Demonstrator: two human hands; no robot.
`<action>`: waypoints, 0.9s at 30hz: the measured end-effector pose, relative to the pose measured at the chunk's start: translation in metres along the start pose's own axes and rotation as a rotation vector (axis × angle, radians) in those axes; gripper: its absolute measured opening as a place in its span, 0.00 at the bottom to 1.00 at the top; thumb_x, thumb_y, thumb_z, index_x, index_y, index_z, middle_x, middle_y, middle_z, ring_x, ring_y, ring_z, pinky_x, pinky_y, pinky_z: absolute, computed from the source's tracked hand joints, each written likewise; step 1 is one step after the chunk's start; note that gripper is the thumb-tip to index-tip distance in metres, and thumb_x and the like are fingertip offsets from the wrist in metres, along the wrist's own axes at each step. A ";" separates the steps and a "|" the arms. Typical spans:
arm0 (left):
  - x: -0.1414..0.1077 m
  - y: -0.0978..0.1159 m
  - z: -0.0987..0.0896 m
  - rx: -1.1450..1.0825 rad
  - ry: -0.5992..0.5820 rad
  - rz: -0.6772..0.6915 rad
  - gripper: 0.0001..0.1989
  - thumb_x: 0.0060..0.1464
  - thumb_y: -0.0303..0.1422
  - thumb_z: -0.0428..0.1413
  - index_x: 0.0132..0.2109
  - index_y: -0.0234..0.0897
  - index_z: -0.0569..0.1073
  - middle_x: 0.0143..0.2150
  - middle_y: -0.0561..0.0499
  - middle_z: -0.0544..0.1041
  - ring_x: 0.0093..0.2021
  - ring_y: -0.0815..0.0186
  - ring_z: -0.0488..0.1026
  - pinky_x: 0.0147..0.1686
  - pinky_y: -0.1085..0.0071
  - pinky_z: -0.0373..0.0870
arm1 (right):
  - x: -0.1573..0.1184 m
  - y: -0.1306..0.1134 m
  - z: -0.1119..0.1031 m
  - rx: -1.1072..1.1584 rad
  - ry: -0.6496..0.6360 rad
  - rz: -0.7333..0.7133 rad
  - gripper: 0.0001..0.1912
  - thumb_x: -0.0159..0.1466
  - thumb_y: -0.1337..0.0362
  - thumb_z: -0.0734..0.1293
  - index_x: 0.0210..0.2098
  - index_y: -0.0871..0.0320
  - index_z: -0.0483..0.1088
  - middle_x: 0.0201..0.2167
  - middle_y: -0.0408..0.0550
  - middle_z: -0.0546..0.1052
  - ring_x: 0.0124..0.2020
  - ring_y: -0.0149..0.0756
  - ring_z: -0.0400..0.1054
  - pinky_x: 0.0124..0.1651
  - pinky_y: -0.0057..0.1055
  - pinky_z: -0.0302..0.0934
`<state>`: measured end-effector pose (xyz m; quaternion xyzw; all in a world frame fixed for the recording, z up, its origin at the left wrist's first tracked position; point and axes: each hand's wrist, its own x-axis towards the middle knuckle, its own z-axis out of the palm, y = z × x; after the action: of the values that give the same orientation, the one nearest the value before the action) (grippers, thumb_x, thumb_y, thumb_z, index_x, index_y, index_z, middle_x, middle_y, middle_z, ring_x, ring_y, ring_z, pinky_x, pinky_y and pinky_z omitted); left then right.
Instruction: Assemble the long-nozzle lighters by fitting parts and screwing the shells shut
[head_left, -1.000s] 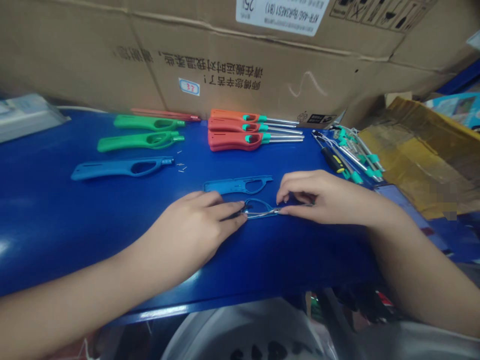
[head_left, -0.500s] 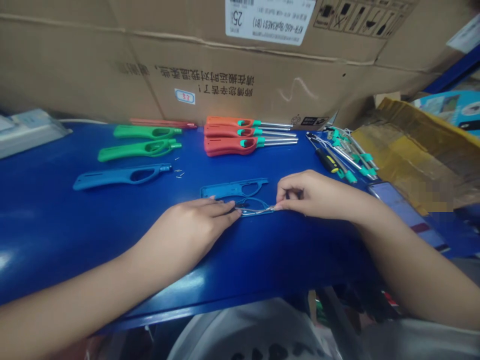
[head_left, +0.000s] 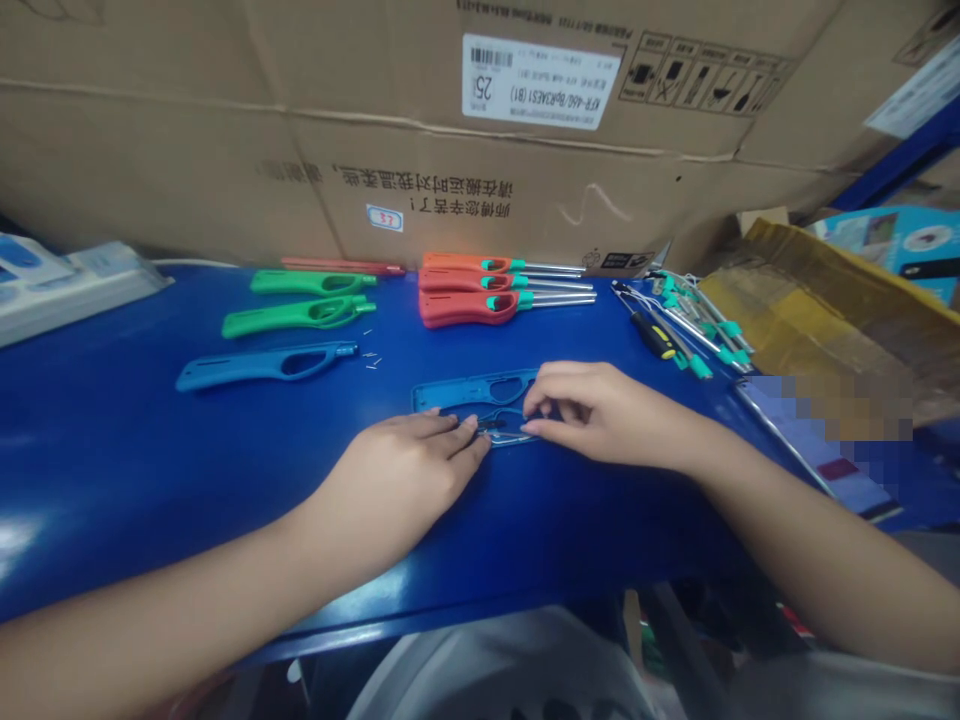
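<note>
My left hand lies palm down over a blue lighter shell half, its fingers and thumb closed on the left part. Inside that half are a small black part and a thin pale wire or tube. At the shell's right end, my right hand is closed in a pinch. What its fingertips hold is too small to make out. Directly behind lies a second blue shell half, its hollow side up, partly hidden by the right fingers.
At the left lie a blue lighter shell, green shells and tiny screws. Red and orange lighters with metal tubes lie behind. To the right are a screwdriver, metal tubes with green parts and a phone. A cardboard box stands behind.
My right hand has moved left along the shell, from its tip to over its loop, and now covers the end of the rear half. My left hand keeps its grip. The camera view has tilted slightly.
</note>
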<state>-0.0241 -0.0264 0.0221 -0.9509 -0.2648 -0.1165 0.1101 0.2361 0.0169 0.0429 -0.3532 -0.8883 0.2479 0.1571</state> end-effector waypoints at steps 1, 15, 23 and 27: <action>-0.001 0.000 0.000 0.016 -0.001 0.007 0.17 0.63 0.20 0.49 0.53 0.29 0.79 0.53 0.38 0.81 0.48 0.53 0.82 0.49 0.57 0.81 | 0.000 -0.001 0.002 0.001 -0.009 -0.026 0.06 0.67 0.63 0.69 0.40 0.59 0.75 0.35 0.45 0.74 0.30 0.28 0.64 0.34 0.27 0.58; 0.003 -0.003 0.000 -0.236 0.102 -0.181 0.14 0.68 0.33 0.51 0.55 0.36 0.76 0.53 0.46 0.81 0.49 0.54 0.78 0.46 0.57 0.79 | 0.001 0.040 -0.018 -0.254 0.239 0.312 0.12 0.65 0.66 0.64 0.45 0.56 0.77 0.25 0.42 0.76 0.24 0.32 0.66 0.30 0.29 0.56; 0.006 -0.007 0.006 -0.382 0.073 -0.200 0.14 0.68 0.32 0.51 0.55 0.40 0.77 0.54 0.47 0.79 0.53 0.55 0.75 0.51 0.55 0.76 | -0.007 0.103 -0.061 -0.500 0.499 0.597 0.17 0.62 0.67 0.63 0.46 0.61 0.78 0.43 0.57 0.77 0.43 0.46 0.71 0.53 0.40 0.64; 0.006 -0.010 0.009 -0.466 0.079 -0.220 0.12 0.68 0.31 0.52 0.54 0.40 0.77 0.53 0.47 0.79 0.52 0.56 0.75 0.51 0.56 0.75 | -0.025 0.145 -0.078 -0.549 0.580 0.839 0.21 0.60 0.68 0.63 0.51 0.63 0.77 0.49 0.64 0.75 0.53 0.58 0.68 0.59 0.52 0.61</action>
<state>-0.0232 -0.0129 0.0163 -0.9108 -0.3281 -0.2228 -0.1150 0.3689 0.1166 0.0250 -0.7565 -0.6246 -0.0576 0.1850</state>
